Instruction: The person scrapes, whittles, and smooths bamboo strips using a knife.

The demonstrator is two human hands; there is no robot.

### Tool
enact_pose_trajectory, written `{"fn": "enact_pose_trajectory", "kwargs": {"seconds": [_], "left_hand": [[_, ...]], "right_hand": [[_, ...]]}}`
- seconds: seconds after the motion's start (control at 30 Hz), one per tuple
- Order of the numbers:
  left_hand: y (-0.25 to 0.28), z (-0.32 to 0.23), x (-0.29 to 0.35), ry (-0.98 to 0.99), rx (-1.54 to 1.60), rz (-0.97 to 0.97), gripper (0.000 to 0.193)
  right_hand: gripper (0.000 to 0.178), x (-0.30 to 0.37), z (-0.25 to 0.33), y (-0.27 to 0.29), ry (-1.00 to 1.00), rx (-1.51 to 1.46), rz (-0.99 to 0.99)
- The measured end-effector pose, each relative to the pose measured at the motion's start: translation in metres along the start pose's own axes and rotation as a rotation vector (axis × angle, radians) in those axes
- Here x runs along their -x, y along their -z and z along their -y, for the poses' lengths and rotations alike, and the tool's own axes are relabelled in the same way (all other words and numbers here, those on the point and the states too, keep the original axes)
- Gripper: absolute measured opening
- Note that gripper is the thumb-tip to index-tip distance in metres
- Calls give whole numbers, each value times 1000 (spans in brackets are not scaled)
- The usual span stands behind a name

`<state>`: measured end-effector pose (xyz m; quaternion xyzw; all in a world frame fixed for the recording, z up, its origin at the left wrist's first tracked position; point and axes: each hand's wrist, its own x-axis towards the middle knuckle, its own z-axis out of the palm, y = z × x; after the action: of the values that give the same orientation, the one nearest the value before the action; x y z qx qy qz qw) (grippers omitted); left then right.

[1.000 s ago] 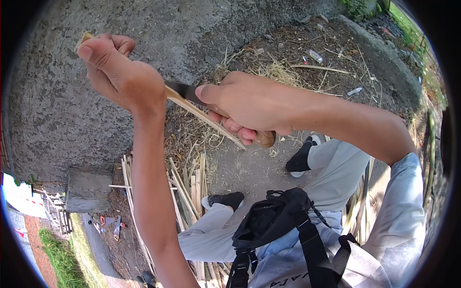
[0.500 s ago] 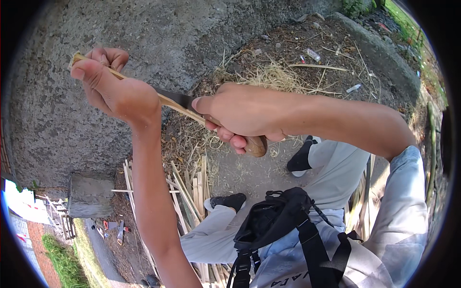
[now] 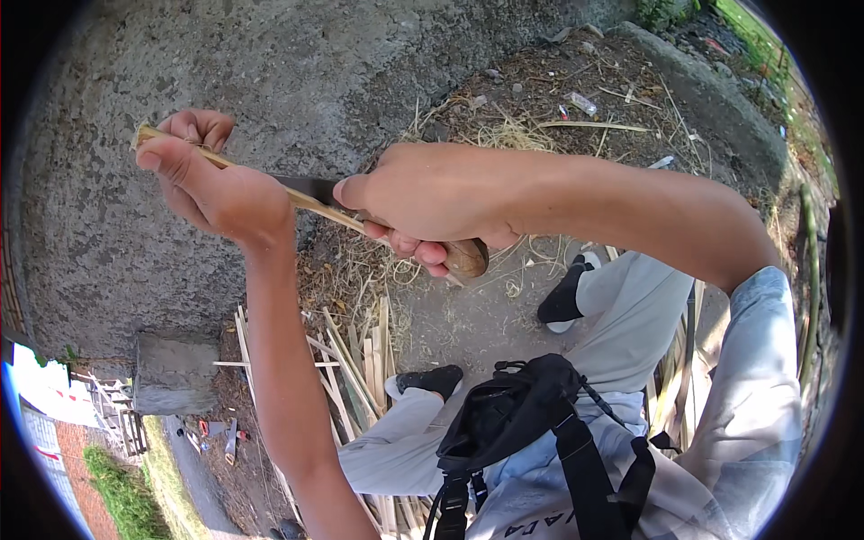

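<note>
Wooden strip | left grip clasps it | right grip holds knife

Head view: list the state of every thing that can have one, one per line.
Left hand: fingers closed on the pale strip
Right hand: closed around the knife handle
Pale strip: slanted, one end past the left thumb
Knife: blade bare, lying along the strip
Shavings: loose, tangled on the ground
Black bag: worn, zip state unclear
</note>
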<state>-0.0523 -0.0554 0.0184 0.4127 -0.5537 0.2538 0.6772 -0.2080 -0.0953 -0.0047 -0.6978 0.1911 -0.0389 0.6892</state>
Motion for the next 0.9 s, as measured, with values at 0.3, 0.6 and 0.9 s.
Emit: {"fn": "enact_pose_trajectory", "kwargs": {"seconds": [0.3, 0.6, 0.9], "left_hand": [[4, 6, 0, -11, -27, 116, 51], [-2, 13, -3, 15, 290, 184, 50], [1, 14, -2, -23, 270, 221, 51]], "right_hand": [[34, 0, -5, 12, 4, 124, 130], [33, 18, 14, 7, 135, -94, 60], [33, -9, -19, 6, 54, -68, 110]]}}
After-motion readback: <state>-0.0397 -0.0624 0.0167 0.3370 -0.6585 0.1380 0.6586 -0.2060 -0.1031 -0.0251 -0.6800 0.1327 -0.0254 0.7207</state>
